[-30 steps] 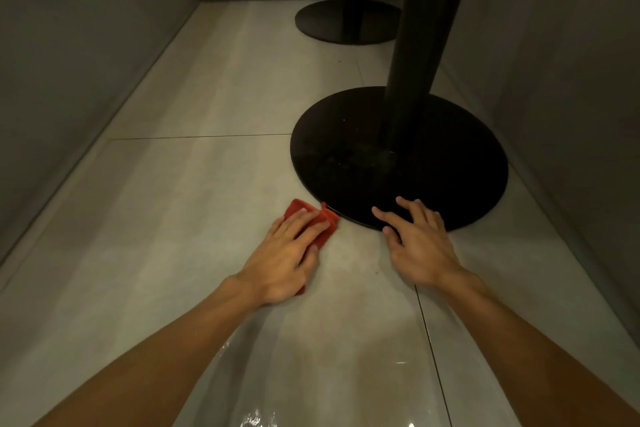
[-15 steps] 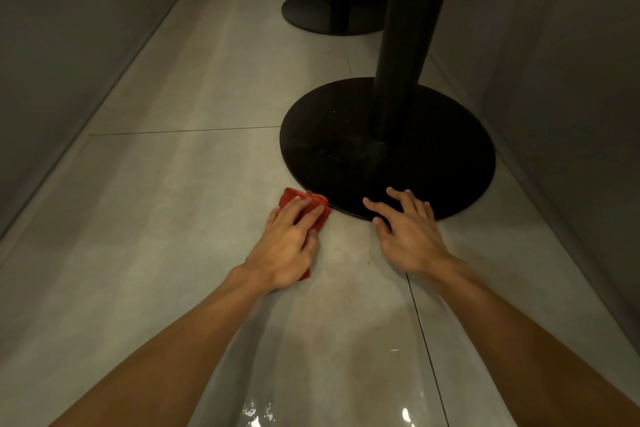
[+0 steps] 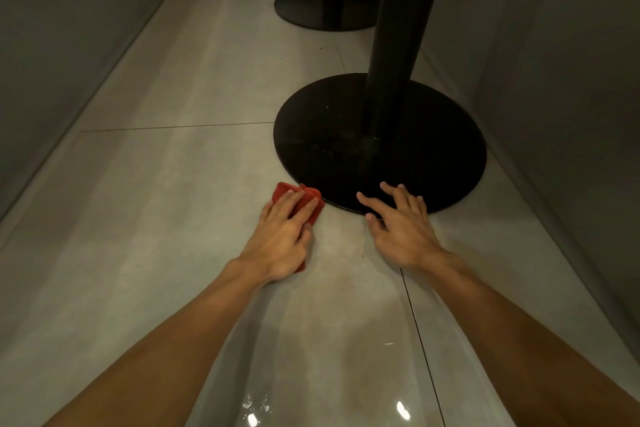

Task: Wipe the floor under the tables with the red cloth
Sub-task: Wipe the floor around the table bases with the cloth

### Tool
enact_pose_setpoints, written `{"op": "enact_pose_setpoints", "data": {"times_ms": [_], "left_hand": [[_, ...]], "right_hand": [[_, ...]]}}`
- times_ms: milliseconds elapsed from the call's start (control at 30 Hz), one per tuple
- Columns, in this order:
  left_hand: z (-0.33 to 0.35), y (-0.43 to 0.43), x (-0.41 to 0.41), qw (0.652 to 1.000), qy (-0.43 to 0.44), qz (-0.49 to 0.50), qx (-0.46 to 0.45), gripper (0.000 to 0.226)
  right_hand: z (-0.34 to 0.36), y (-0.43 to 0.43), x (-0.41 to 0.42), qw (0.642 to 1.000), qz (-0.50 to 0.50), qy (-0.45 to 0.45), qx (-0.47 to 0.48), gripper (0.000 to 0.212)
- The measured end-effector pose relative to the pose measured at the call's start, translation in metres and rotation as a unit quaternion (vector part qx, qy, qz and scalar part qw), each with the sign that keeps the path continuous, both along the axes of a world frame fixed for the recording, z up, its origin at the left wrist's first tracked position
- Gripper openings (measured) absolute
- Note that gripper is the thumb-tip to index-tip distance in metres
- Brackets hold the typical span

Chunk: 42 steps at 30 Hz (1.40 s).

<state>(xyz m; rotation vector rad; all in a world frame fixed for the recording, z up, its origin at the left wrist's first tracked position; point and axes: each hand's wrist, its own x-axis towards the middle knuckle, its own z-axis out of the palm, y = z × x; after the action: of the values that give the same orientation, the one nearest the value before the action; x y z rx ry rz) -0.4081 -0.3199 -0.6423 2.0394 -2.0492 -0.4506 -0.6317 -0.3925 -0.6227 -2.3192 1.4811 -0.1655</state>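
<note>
Here I was mid-wipe: my left hand (image 3: 282, 236), fingers (image 3: 294, 208) straight, pressed the cloth (image 3: 290, 191) to the floor (image 3: 173, 201) against the base (image 3: 381, 156) rim, my right hand (image 3: 405, 229) spread empty on that rim, so next I judged a sweep around the base.

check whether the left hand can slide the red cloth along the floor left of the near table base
Probably yes: the left hand presses the red cloth beside the near table base, and the floor left of it lies bare.
</note>
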Motion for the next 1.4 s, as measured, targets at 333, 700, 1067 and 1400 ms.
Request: {"op": "enact_pose_setpoints", "data": {"times_ms": [333, 700, 1067, 1400], "left_hand": [[-0.002, 0.042, 0.035, 0.995, 0.006, -0.097, -0.027, 0.056], [0.001, 0.020, -0.013, 0.996, -0.033, -0.078, 0.022, 0.061], [0.003, 0.010, 0.000, 0.998, -0.039, -0.034, 0.036, 0.057], [0.001, 0.040, 0.029, 0.994, -0.031, -0.105, 0.013, 0.057]], "right_hand": [[0.000, 0.000, -0.002, 1.000, 0.008, -0.004, 0.008, 0.045], [0.000, 0.001, -0.002, 1.000, 0.001, 0.008, 0.006, 0.046], [-0.001, 0.001, -0.001, 1.000, 0.007, 0.012, 0.007, 0.048], [0.000, 0.002, -0.004, 0.999, 0.028, 0.016, 0.005, 0.053]]}}
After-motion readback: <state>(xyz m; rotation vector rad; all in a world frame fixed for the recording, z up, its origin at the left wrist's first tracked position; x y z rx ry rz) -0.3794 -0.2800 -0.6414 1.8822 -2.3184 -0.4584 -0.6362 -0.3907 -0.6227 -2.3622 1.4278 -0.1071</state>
